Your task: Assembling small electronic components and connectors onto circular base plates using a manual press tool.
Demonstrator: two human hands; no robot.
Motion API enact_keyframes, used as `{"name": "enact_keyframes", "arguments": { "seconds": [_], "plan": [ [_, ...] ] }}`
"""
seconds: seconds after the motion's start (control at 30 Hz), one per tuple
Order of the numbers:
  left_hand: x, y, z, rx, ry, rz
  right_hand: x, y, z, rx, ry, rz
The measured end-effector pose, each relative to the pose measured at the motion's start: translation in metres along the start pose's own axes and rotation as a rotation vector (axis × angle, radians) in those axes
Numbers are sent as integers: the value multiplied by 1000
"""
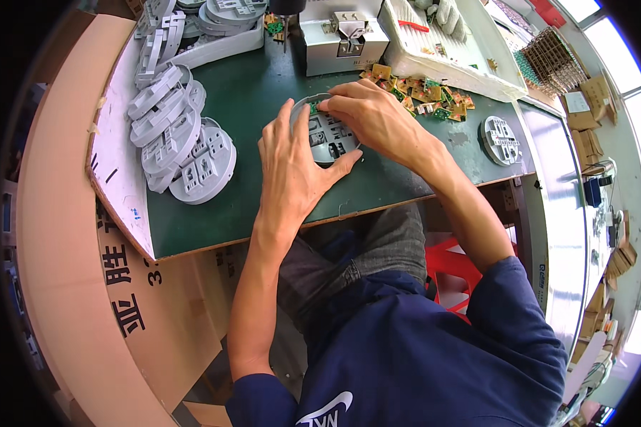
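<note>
A round grey plastic housing [327, 135] with moulded slots lies on the green work surface in front of me. My left hand [290, 167] grips it, with the fingers along its left side and the thumb at its near edge. My right hand [370, 114] arches over its far right side. The right fingertips are closed on a small green circuit board [314, 108] at the housing's far left rim. Parts of the housing and board are hidden under my fingers.
Stacked grey housings [203, 167] stand on the left. Loose circuit boards [427, 92] are heaped at the back right, below a white foam tray [470, 64] holding gloves. A metal fixture [345, 53] stands at the back. One separate housing [500, 141] lies near the right edge.
</note>
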State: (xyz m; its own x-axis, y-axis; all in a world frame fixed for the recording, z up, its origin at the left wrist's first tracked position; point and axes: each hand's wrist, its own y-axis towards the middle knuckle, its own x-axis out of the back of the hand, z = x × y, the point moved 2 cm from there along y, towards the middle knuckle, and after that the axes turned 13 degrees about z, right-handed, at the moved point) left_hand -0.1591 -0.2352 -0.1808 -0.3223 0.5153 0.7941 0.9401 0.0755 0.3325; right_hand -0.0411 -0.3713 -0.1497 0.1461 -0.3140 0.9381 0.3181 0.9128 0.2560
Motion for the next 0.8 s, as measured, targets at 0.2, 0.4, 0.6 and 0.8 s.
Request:
{"name": "enact_keyframes", "arguments": {
  "seconds": [0.2, 0.4, 0.6, 0.8],
  "plan": [
    [-1, 0, 0, -12, 110, 9, 31, 21, -12, -157, 231, -270],
    [1, 2, -6, -22, 177, -13, 119, 113, 3, 170, 782, -503],
    [1, 1, -2, -12, 138, -2, 138, 126, 13, 160, 899, -275],
    [1, 1, -2, -33, 89, 14, 138, 90, -7, 175, 1189, -512]
  ]
}}
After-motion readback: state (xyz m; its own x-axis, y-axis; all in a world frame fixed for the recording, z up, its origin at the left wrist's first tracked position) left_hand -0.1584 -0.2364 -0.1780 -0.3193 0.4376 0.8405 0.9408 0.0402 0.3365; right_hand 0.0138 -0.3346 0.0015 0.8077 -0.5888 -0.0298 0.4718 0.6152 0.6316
